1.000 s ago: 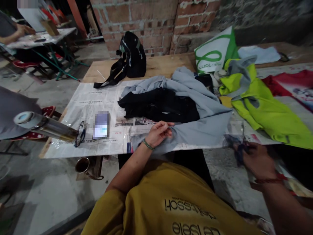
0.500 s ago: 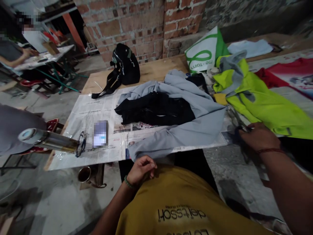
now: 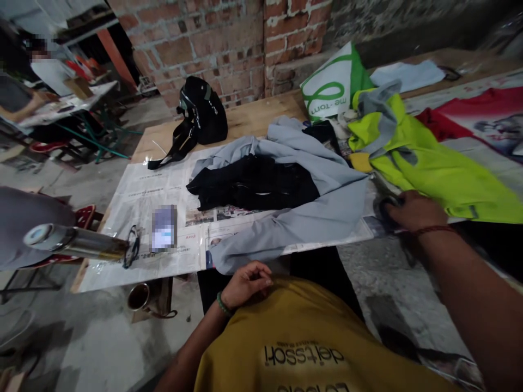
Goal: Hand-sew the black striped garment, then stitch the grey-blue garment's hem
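My left hand (image 3: pixel 247 284) rests against my yellow shirt at the table's near edge, its fingers loosely curled with nothing in them. Just beyond it lies the sleeve-like end of a grey garment (image 3: pixel 261 237). A folded black cloth (image 3: pixel 253 182) lies on top of the grey one. At the right, my right hand (image 3: pixel 417 211) is closed around the dark handles of what look like scissors (image 3: pixel 386 204), blurred and partly hidden by the fingers. They are over the table's near edge, between the grey garment and a neon yellow garment (image 3: pixel 437 169).
Newspaper (image 3: pixel 139 201) covers the table. On its left are a phone (image 3: pixel 163 228), eyeglasses (image 3: pixel 131 246) and a bottle (image 3: pixel 77 241). A black bag (image 3: pixel 204 111), a green-white bag (image 3: pixel 337 84) and a red shirt (image 3: pixel 461 117) lie farther back. A mug (image 3: pixel 139 298) stands below. People sit at left.
The view has shifted slightly, so the table's things appear a little farther left. My right hand has moved slightly inward over the table edge with the scissors. My left hand stays near my shirt.
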Tool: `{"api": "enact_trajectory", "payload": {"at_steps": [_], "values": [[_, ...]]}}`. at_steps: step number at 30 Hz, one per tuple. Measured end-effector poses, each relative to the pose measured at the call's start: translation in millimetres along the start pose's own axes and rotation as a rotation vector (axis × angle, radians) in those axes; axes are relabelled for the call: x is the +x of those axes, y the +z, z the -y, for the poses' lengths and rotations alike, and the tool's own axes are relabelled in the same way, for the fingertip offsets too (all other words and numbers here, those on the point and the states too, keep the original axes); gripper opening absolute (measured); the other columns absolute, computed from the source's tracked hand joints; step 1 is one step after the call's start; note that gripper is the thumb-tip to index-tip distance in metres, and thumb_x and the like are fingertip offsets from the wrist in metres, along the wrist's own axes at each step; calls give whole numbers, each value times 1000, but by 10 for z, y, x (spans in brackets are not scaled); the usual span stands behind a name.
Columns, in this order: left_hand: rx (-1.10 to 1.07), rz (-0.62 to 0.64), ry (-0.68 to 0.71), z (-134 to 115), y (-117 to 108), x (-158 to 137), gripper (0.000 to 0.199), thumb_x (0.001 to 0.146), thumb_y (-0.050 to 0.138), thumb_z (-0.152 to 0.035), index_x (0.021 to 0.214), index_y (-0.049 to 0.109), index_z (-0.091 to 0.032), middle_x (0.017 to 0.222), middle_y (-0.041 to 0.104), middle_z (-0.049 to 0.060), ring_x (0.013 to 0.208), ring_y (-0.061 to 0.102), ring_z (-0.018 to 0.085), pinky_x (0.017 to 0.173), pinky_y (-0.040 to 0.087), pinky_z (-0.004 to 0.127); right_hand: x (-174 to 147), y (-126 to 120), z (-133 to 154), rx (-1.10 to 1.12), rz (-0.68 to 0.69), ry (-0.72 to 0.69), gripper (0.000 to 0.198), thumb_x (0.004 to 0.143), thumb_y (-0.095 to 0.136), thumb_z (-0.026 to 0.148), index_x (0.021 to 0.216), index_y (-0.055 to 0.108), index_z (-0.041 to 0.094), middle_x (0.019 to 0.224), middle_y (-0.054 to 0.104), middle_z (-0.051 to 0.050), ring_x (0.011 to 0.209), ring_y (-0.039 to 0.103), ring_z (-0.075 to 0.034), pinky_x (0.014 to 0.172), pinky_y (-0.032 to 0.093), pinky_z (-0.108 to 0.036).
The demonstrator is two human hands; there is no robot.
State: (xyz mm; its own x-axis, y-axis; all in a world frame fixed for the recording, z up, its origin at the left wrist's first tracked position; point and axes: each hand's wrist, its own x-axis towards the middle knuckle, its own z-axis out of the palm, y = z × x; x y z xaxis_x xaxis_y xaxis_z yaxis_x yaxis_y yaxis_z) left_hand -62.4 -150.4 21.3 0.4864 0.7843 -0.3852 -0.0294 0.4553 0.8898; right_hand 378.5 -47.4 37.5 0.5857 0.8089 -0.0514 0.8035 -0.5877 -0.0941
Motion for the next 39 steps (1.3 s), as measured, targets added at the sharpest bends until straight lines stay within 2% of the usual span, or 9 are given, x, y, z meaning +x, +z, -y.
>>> {"api": "enact_trajectory", "payload": {"at_steps": [5, 12, 18, 21, 24, 27, 31, 36, 39], "values": [[103, -154, -26, 47, -172, -171, 35, 64, 73, -39, 84, 57, -15, 67, 57, -2, 51, 51, 6, 51, 41, 20, 96, 81, 16, -24, -73, -150, 50, 68, 62, 44, 102, 63, 8, 98, 60, -22, 81, 52, -23, 63, 30, -33], [328, -380, -150, 368, -771, -791, 27, 74, 60, -42, 85, 55, -17, 69, 57, -1, 54, 48, 9, 53, 40, 21, -256, 205, 185, 216, -497, -299, 25, 76, 54, 32, 86, 65, 12, 87, 65, -17, 93, 57, -24, 79, 39, -32], [1111, -458, -509, 789, -1077, -1115, 22, 82, 39, -17, 95, 57, -17, 75, 64, 7, 71, 59, 17, 62, 40, 26, -816, 138, 904, 529, -648, -746, 14, 78, 52, 31, 76, 58, 19, 78, 67, -9, 84, 62, -20, 87, 42, -35], [1305, -398, -720, 877, -1065, -1166, 29, 79, 40, -14, 99, 60, -20, 86, 67, 10, 83, 63, 23, 65, 40, 28, -1062, 139, 1292, 595, -536, -1005, 8, 78, 56, 26, 82, 59, 19, 85, 67, -7, 87, 61, -19, 88, 41, -36], [1299, -349, -788, 882, -1040, -1214, 40, 71, 44, -7, 104, 60, -25, 97, 67, 8, 92, 62, 22, 68, 41, 27, -1197, 258, 1546, 553, -355, -1174, 23, 80, 54, 32, 99, 59, 19, 100, 65, -10, 100, 57, -24, 90, 40, -41], [1336, -278, -757, 742, -1002, -1249, 51, 65, 48, -3, 110, 57, -25, 112, 61, 8, 102, 58, 22, 70, 41, 27, -1223, 457, 1632, 533, -228, -1192, 35, 80, 53, 38, 109, 57, 20, 105, 62, -10, 103, 54, -27, 89, 40, -45], [1402, -320, -647, 308, -852, -1172, 23, 82, 42, -21, 91, 63, -19, 96, 64, 11, 86, 61, 23, 67, 40, 29, -1187, 662, 1596, 658, -156, -1109, 25, 74, 59, 38, 93, 63, 23, 88, 61, -7, 90, 56, -25, 83, 43, -44], [1322, -516, -141, -177, -636, -802, 29, 87, 42, -35, 71, 60, -19, 76, 63, 6, 71, 58, 16, 66, 39, 26, -1154, 699, 1562, 747, -192, -1110, 10, 72, 55, 24, 79, 61, 22, 85, 60, -6, 89, 57, -23, 80, 46, -42], [1165, -738, 159, -298, -634, -496, 21, 86, 45, -30, 78, 61, -20, 82, 63, 6, 79, 57, 16, 73, 42, 26, -1151, 684, 1575, 761, -183, -1108, 10, 70, 51, 17, 75, 57, 22, 85, 61, -5, 89, 58, -22, 82, 47, -42]]}}
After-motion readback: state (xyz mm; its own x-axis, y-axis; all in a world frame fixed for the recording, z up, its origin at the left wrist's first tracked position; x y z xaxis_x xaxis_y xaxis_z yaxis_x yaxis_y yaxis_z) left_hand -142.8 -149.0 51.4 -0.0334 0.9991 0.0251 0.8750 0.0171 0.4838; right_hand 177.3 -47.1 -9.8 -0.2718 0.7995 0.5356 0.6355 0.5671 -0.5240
